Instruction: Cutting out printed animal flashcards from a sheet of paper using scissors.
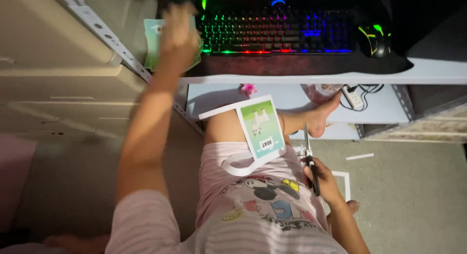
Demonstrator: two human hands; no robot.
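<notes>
The left hand (178, 33) lies blurred on a green card (152, 42) on the worktop (316, 71), its fingers unclear; right hand (321, 178) fingers grip black scissors (309, 161) beside a picture card (261, 128) on the lap.

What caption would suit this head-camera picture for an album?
Seated person's right hand holds scissors, left hand reaches to cards beside a rainbow-lit keyboard; a picture card rests on the lap.

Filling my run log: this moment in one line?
left hand: on green cards | right hand: holds scissors | picture card: on lap
</notes>
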